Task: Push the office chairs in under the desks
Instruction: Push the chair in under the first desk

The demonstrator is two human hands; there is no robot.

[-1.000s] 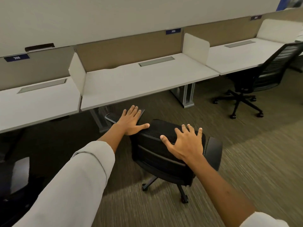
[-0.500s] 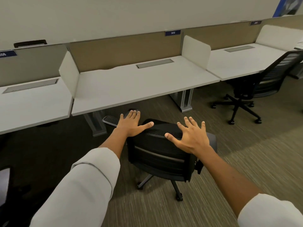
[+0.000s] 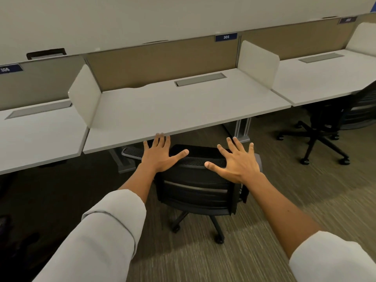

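Note:
A black mesh office chair (image 3: 198, 186) stands in front of the middle white desk (image 3: 183, 110), its seat partly under the desk edge. My left hand (image 3: 160, 154) lies flat on the top left of the backrest, fingers spread, fingertips at the desk's front edge. My right hand (image 3: 237, 161) rests flat on the top right of the backrest, fingers apart. A second black chair (image 3: 329, 123) stands at the right desk (image 3: 325, 78), partly under it.
White divider panels (image 3: 258, 62) separate the desks, with a tan partition behind. A grey desk leg (image 3: 242, 129) stands right of the chair. The left desk (image 3: 40, 135) adjoins the middle one. Carpet floor spreads around the chair's castors (image 3: 218, 240).
The chair has rolled forward toward the middle desk with both hands on its backrest. Its seat and armrest now sit under the desk edge, and my view has come closer.

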